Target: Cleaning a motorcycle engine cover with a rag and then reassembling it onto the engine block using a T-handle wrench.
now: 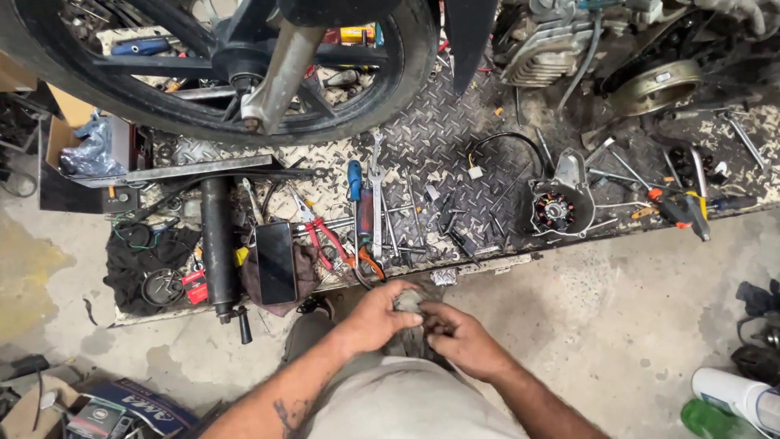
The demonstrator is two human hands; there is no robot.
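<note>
Both hands, left & right, fingers curled round small grey greasy part, above stained concrete floor w/ tool-strewn steel tread plate.

Spanners, red pliers and a phone lie near a wheel.

Both forearms enter from the bottom edge, lower middle of the frame, and converge toward centre. Left forearm comes up from the lower left, bare, dark mark on its inner side, wrist bent slightly inward. Left hand sits just left of centre, back of hand up, fingers curled closed around something small and grey. Right forearm rises from the lower right, shorter stretch visible. Right hand lies slightly lower and right of the left, knuckles up, fingers bent inward, fingertips meeting the left hand's. Hands touching, both grimy.
</note>
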